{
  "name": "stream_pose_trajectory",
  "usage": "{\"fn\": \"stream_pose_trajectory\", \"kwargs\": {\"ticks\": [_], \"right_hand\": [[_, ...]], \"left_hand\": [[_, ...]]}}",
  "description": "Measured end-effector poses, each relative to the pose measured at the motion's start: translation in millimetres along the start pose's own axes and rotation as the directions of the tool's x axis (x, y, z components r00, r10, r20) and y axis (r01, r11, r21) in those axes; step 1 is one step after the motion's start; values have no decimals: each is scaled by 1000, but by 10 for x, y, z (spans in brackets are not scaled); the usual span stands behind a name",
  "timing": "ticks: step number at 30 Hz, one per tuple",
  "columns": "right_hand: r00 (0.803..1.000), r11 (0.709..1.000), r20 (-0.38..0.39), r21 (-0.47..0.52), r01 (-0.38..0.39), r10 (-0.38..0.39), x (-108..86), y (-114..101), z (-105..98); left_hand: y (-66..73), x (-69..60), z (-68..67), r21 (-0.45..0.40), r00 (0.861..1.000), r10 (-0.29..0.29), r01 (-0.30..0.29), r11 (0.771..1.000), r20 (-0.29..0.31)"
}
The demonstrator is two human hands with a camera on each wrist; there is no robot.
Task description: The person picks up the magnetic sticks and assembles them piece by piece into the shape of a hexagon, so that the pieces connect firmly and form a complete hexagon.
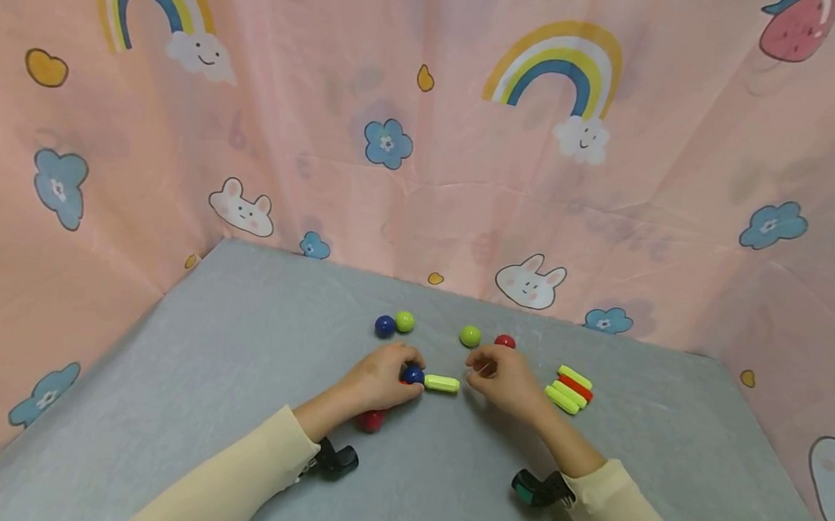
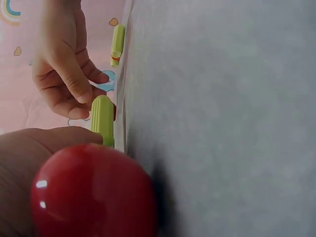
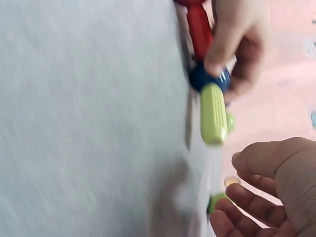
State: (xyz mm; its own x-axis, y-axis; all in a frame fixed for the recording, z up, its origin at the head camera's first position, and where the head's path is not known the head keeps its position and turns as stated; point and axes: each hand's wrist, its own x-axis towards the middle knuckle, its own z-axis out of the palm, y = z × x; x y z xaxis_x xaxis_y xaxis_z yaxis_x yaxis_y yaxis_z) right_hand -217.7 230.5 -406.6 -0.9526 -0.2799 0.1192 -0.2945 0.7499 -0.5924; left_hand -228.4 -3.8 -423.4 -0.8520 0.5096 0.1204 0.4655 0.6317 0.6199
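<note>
My left hand (image 1: 377,376) pinches a dark blue ball (image 1: 413,373) between thumb and fingers. From that ball a yellow-green stick (image 1: 442,383) points right, its far end free. In the right wrist view a red stick (image 3: 199,32) joins the ball's other side. A red ball (image 1: 372,421) sits below the left hand at the red stick's other end, looming large in the left wrist view. My right hand (image 1: 507,382) hovers just right of the yellow-green stick, fingers loosely bent, with a gap to the stick and nothing held.
Behind the hands lie a blue ball (image 1: 384,326) beside a lime ball (image 1: 404,321), another lime ball (image 1: 470,336) and a red ball (image 1: 505,341). Right of the right hand are several yellow-green sticks (image 1: 561,399) and a red stick (image 1: 575,387). A pink patterned curtain (image 1: 435,229) borders the grey table (image 1: 273,315).
</note>
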Motion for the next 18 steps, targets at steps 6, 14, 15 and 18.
{"fn": "stream_pose_trajectory", "kwargs": {"ticks": [6,14,15,18], "right_hand": [[995,994,-69,-77,-79,74,79,119,-169],[982,984,-151,-125,-129,110,226,308,-253],[981,983,-160,-130,-128,107,239,330,-257],[978,980,-178,-145,-137,111,271,375,-269]], "left_hand": [[-29,-35,-25,-8,1000,-12,12,1000,0],[-27,-72,-52,-19,999,-41,41,999,-14],[-26,-72,-53,-18,999,-44,44,999,-16],[-23,-71,-55,-18,998,-59,59,998,-24]]}}
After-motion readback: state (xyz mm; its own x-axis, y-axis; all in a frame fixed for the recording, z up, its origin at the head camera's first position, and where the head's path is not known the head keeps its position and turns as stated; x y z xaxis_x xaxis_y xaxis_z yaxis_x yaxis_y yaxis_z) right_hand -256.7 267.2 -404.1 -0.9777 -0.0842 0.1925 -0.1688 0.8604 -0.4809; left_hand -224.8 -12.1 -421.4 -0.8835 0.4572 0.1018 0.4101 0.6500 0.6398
